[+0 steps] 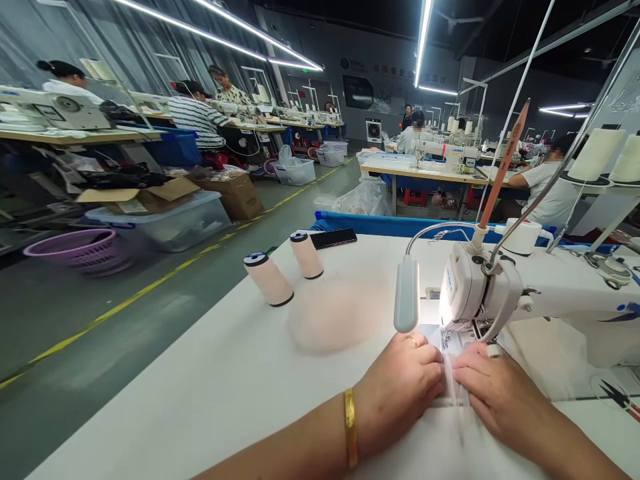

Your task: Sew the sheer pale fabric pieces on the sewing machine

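Note:
A white sewing machine stands at the right, its lamp hanging beside the head. Just left of the needle area, my left hand, with a ring and a gold bracelet, has its fingers curled and pressed on thin sheer fabric. My right hand is on the other side of the needle area, fingers bent together on the same fabric. The strip of fabric runs between both hands toward the presser foot. Pale, blurred sheer material lies on the white table left of the machine.
Two peach thread cones and a dark phone are near the table's back edge. Red-handled snips lie at the far right. A thread stand holds white cones. People sit at other machines beyond; boxes and a purple basket are on the floor.

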`<state>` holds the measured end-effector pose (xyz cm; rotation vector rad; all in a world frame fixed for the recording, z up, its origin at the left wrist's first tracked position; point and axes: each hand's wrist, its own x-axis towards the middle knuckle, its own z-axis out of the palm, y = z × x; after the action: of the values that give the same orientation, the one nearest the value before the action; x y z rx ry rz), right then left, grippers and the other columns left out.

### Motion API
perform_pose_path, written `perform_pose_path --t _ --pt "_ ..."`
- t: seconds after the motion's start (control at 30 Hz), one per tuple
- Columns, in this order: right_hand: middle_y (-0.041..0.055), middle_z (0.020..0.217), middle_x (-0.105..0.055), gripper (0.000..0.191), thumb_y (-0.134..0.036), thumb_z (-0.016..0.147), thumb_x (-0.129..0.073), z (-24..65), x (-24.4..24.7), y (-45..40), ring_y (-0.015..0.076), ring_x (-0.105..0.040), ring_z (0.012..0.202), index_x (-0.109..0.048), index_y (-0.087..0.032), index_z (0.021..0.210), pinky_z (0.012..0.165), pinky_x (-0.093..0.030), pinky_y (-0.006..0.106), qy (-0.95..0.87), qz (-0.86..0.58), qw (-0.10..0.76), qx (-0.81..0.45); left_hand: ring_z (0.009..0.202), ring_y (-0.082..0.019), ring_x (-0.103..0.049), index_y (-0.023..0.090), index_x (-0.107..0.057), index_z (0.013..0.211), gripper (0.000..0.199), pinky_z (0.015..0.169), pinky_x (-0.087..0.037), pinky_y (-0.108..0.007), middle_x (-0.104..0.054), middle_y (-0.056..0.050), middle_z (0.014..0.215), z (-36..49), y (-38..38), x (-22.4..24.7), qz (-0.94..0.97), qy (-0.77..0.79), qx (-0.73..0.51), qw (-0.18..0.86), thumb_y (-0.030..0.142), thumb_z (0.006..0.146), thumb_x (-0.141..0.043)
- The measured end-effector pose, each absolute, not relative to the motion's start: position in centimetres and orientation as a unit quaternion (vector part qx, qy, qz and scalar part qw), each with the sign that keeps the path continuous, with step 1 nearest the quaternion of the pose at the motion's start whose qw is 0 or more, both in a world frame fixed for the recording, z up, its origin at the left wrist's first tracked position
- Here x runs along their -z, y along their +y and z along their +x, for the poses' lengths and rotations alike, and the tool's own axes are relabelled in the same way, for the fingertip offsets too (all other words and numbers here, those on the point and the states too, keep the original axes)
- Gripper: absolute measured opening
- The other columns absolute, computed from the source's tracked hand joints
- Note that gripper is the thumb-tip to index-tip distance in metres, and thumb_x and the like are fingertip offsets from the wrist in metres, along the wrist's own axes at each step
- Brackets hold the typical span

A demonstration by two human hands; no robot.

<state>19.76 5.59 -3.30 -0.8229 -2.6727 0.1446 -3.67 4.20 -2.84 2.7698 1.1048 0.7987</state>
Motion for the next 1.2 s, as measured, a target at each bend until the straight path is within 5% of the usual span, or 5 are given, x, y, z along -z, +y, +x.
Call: perform_pose_path --t 0.5,1.2 --pt "0.0065 0.109 -0.073 0.043 0.000 0.089 -0.047 20.0 4.3 6.2 0.0266 -0.065 0.096 -0.068 -0.027 0.115 0.083 -0.054 0.040 -0.922 -0.333 0.195 -0.023 0.087 -0.021 -0.063 0.021 -0.070 0.087 0.023 0.083 -0.043 -0.038 -0.073 -0.004 0.090 -3.9 5.0 2.8 0.891 0.370 -0.262 0.006 0.010 0.097 -0.053" --pt "0.0079 0.109 -0.075 0.039 -0.002 0.093 -0.043 20.0 3.4 5.3 0.0252 -0.065 0.093 -0.069 -0.024 0.112 0.089 -0.051 0.042 -0.927 -0.301 0.221 -0.037 0.085 -0.019 -0.061 0.022 -0.070 0.086 0.022 0.088 -0.033 -0.040 -0.075 0.001 0.092 -4.0 3.7 3.5 0.894 0.337 -0.292 0.034 0.005 0.090 -0.058"
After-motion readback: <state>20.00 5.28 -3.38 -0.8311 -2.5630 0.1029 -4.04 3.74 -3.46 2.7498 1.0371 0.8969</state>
